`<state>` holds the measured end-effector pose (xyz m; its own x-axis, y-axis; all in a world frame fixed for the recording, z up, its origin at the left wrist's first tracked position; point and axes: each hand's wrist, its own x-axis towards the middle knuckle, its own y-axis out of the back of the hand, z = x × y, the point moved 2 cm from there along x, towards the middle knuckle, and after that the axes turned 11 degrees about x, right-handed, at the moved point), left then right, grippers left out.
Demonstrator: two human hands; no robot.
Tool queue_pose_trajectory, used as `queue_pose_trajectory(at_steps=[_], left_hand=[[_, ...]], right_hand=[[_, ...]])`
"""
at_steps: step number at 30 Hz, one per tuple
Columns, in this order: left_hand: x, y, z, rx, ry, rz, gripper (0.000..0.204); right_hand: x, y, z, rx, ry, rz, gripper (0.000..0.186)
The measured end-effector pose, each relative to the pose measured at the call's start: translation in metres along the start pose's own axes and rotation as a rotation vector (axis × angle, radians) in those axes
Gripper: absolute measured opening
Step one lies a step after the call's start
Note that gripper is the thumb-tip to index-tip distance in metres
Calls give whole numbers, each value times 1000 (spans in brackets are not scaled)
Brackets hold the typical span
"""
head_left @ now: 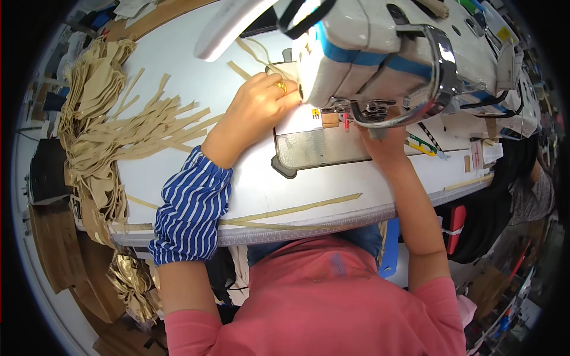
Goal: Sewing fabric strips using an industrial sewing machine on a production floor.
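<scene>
Beside the white and blue sewing machine [356, 56], my left hand [256, 107] has its fingers curled and closed at a narrow tan fabric strip [259, 54], which trails away past the knuckles. Bright light washes out the fingertips. A ring sits on one finger, and a blue striped sleeve cover [193, 207] is on that forearm. My right hand [385, 139] reaches in under the machine head near the needle area; its fingers are hidden behind the machine. Between the hands lies the metal machine bed plate [323, 148].
Long tan strips [148, 127] and stacked tan pieces [98, 89] cover the table's left side. Loose strips [291, 206] lie along a clear ruler [309, 231] at the near edge. A yellow-green cutter [421, 145] rests right of the plate. Gold pieces [133, 282] hang at lower left.
</scene>
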<state>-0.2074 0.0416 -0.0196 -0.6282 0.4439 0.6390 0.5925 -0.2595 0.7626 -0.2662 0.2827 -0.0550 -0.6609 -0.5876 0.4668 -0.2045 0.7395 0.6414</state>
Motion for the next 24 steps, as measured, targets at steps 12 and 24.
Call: queue_pose_trajectory(at_steps=[12, 24], left_hand=[[10, 45, -80, 37, 349, 166, 38], [-169, 202, -94, 24, 859, -395, 11]], right_hand=[[-15, -11, 39, 148, -11, 158, 14], [-5, -13, -9, 345, -119, -20, 13]])
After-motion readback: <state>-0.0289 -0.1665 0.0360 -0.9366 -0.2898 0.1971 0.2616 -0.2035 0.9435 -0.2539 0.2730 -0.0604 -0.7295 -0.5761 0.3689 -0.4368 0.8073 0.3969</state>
